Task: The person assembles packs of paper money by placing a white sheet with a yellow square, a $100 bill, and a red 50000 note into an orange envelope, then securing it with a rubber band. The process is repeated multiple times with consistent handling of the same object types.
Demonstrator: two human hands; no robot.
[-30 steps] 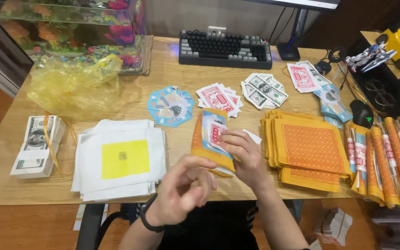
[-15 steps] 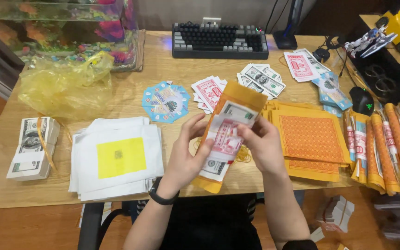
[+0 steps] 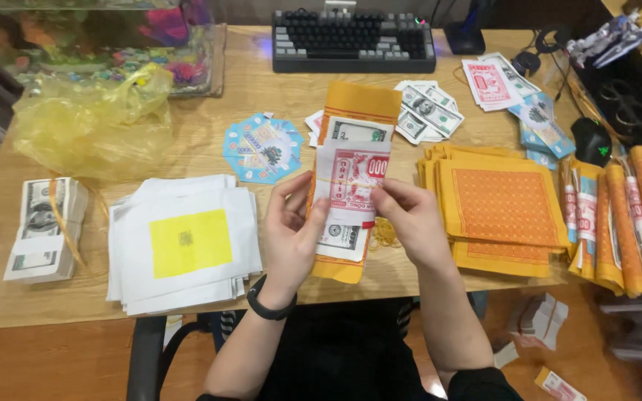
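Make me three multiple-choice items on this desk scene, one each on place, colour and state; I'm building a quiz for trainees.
1. Where does the banded stack of notes lie?
A. near the table's left edge
B. on the keyboard
C. under the orange sheets

2. What colour is the square on the white paper pile?
A. blue
B. yellow
C. red

3. How is the paper bundle held?
A. lying flat on the table
B. in one hand only
C. between the left hand and right hand

Answers: 1 A, it sits far left on the table; 2 B, the square is plainly yellow; 3 C, both hands grip it above the table.
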